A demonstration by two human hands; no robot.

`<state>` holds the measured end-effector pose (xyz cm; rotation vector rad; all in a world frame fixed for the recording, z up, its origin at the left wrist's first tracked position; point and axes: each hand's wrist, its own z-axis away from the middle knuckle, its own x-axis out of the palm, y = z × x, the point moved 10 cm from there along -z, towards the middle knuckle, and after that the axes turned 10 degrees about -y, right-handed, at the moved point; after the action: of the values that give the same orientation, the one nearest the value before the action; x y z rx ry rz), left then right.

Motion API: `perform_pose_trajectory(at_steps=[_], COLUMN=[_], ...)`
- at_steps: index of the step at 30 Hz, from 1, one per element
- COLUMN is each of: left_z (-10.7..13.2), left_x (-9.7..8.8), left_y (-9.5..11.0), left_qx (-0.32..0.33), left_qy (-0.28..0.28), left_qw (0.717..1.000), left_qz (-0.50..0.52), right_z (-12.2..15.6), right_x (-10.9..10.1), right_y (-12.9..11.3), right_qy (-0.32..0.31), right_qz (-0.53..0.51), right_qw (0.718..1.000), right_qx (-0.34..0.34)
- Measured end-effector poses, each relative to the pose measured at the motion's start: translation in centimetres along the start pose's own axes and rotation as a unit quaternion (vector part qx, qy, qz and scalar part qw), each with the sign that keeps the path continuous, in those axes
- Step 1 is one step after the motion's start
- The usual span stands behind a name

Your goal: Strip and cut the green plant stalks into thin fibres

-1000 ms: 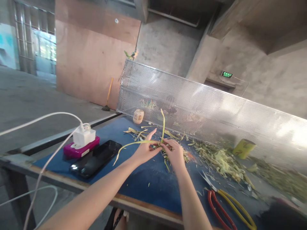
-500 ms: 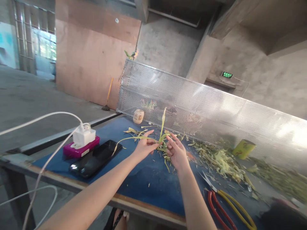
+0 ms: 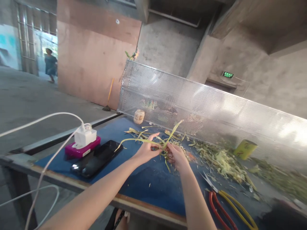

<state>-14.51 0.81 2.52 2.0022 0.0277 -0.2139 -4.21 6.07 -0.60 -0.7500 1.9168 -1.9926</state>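
My left hand [image 3: 146, 150] and my right hand [image 3: 177, 155] meet above the blue table top [image 3: 153, 185], both pinched on long yellow-green leaf strips [image 3: 144, 140]. One strip runs left from my left hand toward the phone. Another [image 3: 174, 129] slants up and right from between the hands. Loose cut leaf scraps [image 3: 216, 158] lie just behind and to the right of my right hand.
A black phone [image 3: 96, 158], a pink power bank [image 3: 82, 148] and a white charger [image 3: 85, 136] with cable sit at the left. Red-and-yellow-handled scissors [image 3: 225, 204] lie at the right front. A perforated metal screen [image 3: 203, 111] backs the table, with a yellow tape roll [image 3: 244, 149] and a small beige roll [image 3: 139, 116].
The upright strip between my hands has tipped over to the right. My right hand has closed in on the strips and moved against my left hand. A person has come into view far left.
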Motion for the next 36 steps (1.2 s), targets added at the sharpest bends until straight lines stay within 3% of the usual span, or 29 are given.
perform_pose_trajectory(at_steps=[5,8,12,15,17,21,23,25,31,36], left_z=[0.2,0.1,-0.1,-0.3,-0.3,-0.2,-0.1,0.0,-0.3,-0.4], left_x=[0.2,0.4,-0.5,-0.9,-0.8,-0.5,-0.4,-0.4,-0.6,-0.7], left_y=[-0.1,-0.2,-0.7,-1.6,-2.0,-2.0,-2.1,-2.3,-2.8,-2.5], left_qx=[0.005,0.001,-0.011,-0.035,-0.049,-0.055,-0.065,-0.069,-0.051,-0.056], left_qy=[-0.006,-0.010,0.034,0.054,0.051,0.036,0.035,0.039,0.075,0.054], left_qw=[1.000,1.000,0.996,0.989,0.985,0.992,0.993,0.992,0.965,0.986], left_qz=[-0.002,0.028,0.082,0.135,0.158,0.112,0.091,0.101,0.246,0.149], right_z=[-0.3,-0.5,-0.4,0.6,1.5,3.1,3.2,2.9,2.3,2.0], right_x=[1.0,0.9,0.2,0.0,0.8,4.3,5.3,5.3,4.2,3.4], right_y=[0.4,0.4,-1.7,-4.0,-5.4,-6.5,-6.2,-5.9,-6.3,-6.2], right_qy=[-0.059,-0.059,-0.031,0.004,0.018,-0.036,-0.058,-0.059,-0.045,-0.024], right_qz=[-0.104,-0.134,-0.104,0.013,0.141,0.378,0.443,0.470,0.424,0.386], right_qw=[0.993,0.989,0.987,0.975,0.951,0.856,0.822,0.810,0.833,0.865], right_qx=[0.000,-0.012,-0.120,-0.220,-0.274,-0.351,-0.354,-0.346,-0.352,-0.320])
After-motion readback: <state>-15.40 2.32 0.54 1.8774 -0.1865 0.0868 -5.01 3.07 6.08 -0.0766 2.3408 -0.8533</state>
